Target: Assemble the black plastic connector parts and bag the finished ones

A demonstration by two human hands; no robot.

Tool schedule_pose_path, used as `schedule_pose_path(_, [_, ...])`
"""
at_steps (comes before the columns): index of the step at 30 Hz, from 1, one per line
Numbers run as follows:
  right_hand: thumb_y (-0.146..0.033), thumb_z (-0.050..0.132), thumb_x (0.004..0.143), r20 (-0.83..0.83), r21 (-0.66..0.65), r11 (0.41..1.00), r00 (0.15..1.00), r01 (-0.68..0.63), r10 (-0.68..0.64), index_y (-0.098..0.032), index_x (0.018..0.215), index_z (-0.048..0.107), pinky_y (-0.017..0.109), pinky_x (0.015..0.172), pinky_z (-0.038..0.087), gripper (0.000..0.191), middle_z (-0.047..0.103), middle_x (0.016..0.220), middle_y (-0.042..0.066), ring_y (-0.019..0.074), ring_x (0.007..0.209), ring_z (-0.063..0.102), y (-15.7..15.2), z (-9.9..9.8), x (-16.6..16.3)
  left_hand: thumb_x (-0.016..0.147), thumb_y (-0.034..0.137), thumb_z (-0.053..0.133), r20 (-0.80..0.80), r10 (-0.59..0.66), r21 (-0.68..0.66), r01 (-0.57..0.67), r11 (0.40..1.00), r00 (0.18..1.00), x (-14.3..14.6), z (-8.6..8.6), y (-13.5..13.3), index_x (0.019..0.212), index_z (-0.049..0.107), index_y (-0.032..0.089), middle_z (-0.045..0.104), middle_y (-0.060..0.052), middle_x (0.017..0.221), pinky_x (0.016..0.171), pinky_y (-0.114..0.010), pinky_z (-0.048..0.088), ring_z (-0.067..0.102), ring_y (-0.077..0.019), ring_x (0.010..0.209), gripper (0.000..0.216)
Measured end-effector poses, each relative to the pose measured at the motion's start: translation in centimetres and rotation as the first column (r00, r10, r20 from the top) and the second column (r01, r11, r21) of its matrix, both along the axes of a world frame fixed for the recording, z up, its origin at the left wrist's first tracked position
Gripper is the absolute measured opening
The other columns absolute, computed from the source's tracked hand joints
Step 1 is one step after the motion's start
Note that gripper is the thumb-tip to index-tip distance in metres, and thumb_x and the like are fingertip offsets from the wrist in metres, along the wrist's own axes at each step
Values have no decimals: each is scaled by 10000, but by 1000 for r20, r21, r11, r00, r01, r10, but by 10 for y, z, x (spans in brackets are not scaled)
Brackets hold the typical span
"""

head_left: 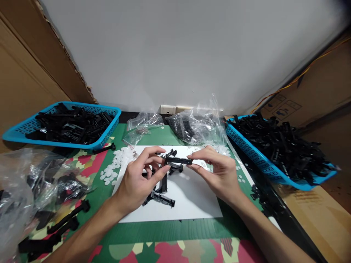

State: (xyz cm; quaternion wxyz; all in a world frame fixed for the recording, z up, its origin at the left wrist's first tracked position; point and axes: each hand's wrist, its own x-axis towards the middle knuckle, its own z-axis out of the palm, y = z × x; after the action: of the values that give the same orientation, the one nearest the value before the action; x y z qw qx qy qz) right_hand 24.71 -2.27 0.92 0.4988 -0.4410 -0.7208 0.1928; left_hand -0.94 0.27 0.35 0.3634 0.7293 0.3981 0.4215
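A narrow black plastic part (178, 160) is held level between my two hands, above a white sheet (192, 197). My left hand (142, 171) pinches its left end between thumb and fingers. On the right end, my right hand (216, 168) grips with thumb and fingertips. Below and behind my left hand lie several similar black parts (163, 199) on the sheet, partly hidden by the hand. Small white round discs (111, 171) are scattered left of the sheet, with more beyond my right hand.
Blue baskets full of black parts stand at the left (109, 137) and right (263, 168). Clear bags (192, 126) lie at the back by the wall. A plastic bag (24, 190) and long black pieces (68, 219) lie at the front left. Cardboard (312, 208) borders the right.
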Motion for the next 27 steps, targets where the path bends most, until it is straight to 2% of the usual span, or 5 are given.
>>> schedule_pose_path(5, [-33, 750, 898, 151, 236, 971, 989, -36, 0, -259, 1094, 771, 413, 760, 483, 300, 805, 1008, 52, 223, 841, 703, 0, 7, 8, 973, 280, 729, -65, -44, 38, 46, 998, 997, 1, -1, 2, 1237, 722, 290, 785, 1, 1052, 671, -201, 575, 733, -133, 843, 264])
schedule_pose_path(14, [-97, 825, 851, 97, 154, 984, 992, -89, 75, -265, 1083, 757, 423, 789, 503, 294, 807, 983, 28, 239, 885, 727, 0, 9, 11, 940, 139, 732, -79, -25, 181, 39, 983, 997, -1, -2, 0, 1168, 772, 279, 806, 5, 1101, 697, -219, 608, 738, -129, 805, 271])
schedule_pose_path(18, [-119, 816, 875, 122, 135, 984, 988, -112, 96, -272, 1065, 766, 414, 789, 511, 249, 810, 980, 24, 234, 893, 725, 2, 11, 15, 941, 167, 756, -95, -83, 254, 104, 962, 992, -1, -2, 2, 1189, 767, 247, 799, -37, 1120, 849, -283, 621, 749, -170, 937, 261])
schedule_pose_path(23, [-244, 794, 923, 201, -55, 990, 970, -130, 138, -285, 1032, 784, 443, 848, 536, 117, 805, 1012, 38, 250, 918, 713, 3, 18, 28, 939, 147, 758, -150, -123, 335, 168, 927, 981, 1, -5, 2, 1208, 756, 219, 787, -78, 1151, 890, -326, 599, 733, -196, 1019, 278])
schedule_pose_path(27, [-354, 739, 959, 325, -319, 946, 930, -61, 170, -269, 1156, 783, 362, 769, 554, 219, 802, 1057, 55, 219, 887, 708, 8, 19, 52, 941, 155, 757, -221, -162, 358, 235, 904, 962, 2, -9, 0, 1179, 757, 209, 804, -66, 1102, 822, -343, 568, 729, -201, 957, 244])
